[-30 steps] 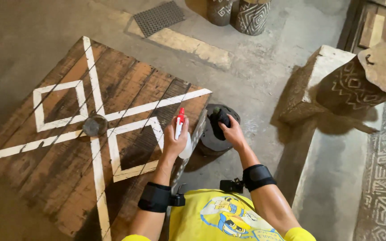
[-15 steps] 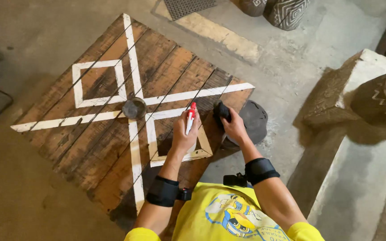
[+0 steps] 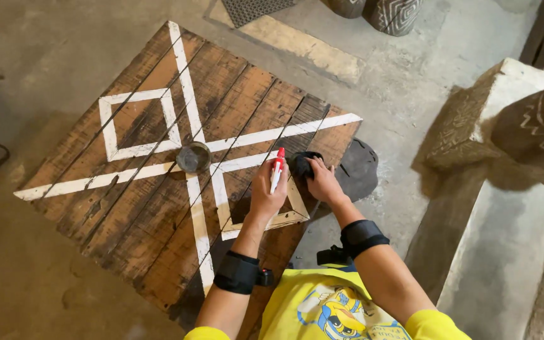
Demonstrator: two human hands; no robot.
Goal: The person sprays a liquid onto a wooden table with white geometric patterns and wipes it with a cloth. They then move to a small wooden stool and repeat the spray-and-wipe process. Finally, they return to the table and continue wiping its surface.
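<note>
I see the left hand (image 3: 266,195) curled around a marker (image 3: 277,170) with a red cap, fingers closed on its white barrel so the cap points up and away from the body. The right hand (image 3: 323,182) sits just beside it, its fingers wrapped over a small dark rag (image 3: 303,165) pressed onto the wooden board (image 3: 146,208) near its right corner. Both hands rest over the white triangle (image 3: 297,211) painted at that corner (its inner face looks dark and freshly rubbed, though I cannot tell that for sure). A small round metal cap (image 3: 194,157) stands where the white lines cross at the middle of the board, well apart from the hands. A dark round pad (image 3: 359,170) lies on the concrete floor (image 3: 39,56) partly under the board's right edge.

Compared with half a second ago, the view has swung so the board sits more to the left and lower, and the dark round pad shows less. The left hand has kept its grip on the marker and the right has stayed on the rag, both at the same corner. Black bands (image 3: 360,237) wrap both wrists
</note>
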